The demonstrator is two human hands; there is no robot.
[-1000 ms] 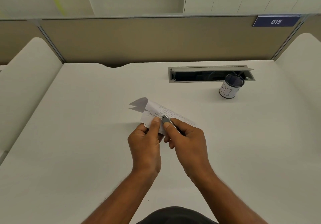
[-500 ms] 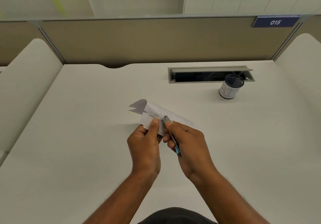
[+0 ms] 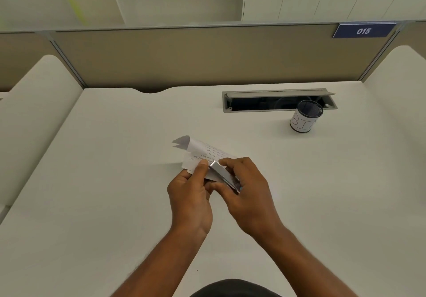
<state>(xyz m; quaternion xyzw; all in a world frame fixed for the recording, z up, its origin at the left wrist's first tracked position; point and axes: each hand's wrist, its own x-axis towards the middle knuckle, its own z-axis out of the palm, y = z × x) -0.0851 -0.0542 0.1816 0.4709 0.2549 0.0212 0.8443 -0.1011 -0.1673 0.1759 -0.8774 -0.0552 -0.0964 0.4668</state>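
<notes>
While crossing the paper [image 3: 198, 150], metal tool [image 3: 223, 175] pointing away-left, long axis running diagonally, right hand [image 3: 250, 202] gripping tool, left hand [image 3: 190, 201] pinching paper.

Txt on paper slip [image 3: 200, 150] too small to read; metal tool [image 3: 221, 173] partly hidden by right hand [image 3: 250, 204].
</notes>
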